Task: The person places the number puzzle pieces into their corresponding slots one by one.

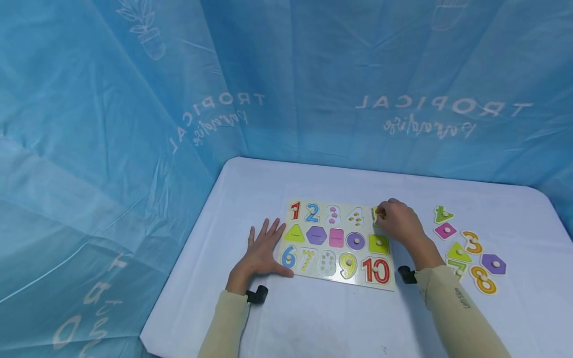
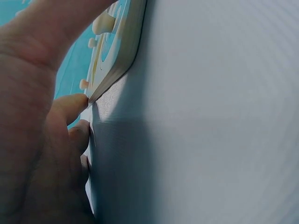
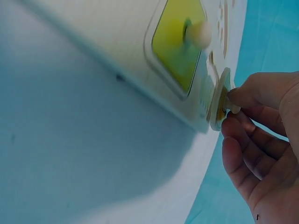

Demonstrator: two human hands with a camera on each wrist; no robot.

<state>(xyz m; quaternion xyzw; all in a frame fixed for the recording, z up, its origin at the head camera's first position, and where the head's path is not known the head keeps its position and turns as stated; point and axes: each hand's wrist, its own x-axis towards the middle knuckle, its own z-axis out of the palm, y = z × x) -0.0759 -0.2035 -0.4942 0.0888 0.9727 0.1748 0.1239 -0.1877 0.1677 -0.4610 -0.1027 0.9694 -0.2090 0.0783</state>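
A wooden number puzzle board [image 1: 358, 281] lies on the white table. My left hand [image 1: 261, 251] is spread at its left edge, the thumb at the lower-left corner; in the left wrist view, fingers touch the board's edge. At the upper-right slot, my right hand [image 1: 400, 221] pinches a yellowish number puzzle piece [image 3: 219, 105] by its knob. That piece is tilted against the board in the right wrist view; fingers partly hide it in the head view. The knobbed green square [image 1: 378, 244] and purple circle [image 1: 355, 241] sit in the board, as do 1, 2, 6, 9 and 10.
Right of the board lie several loose pieces: a green 4 [image 1: 442, 215], pink diamond [image 1: 445, 230], orange 3 [image 1: 472, 242], green triangle [image 1: 458, 252], purple hexagon [image 1: 494, 264], green 7 [image 1: 457, 268] and orange 8 [image 1: 483, 280]. Blue curtains [image 1: 313, 134] hang behind and left of the table.
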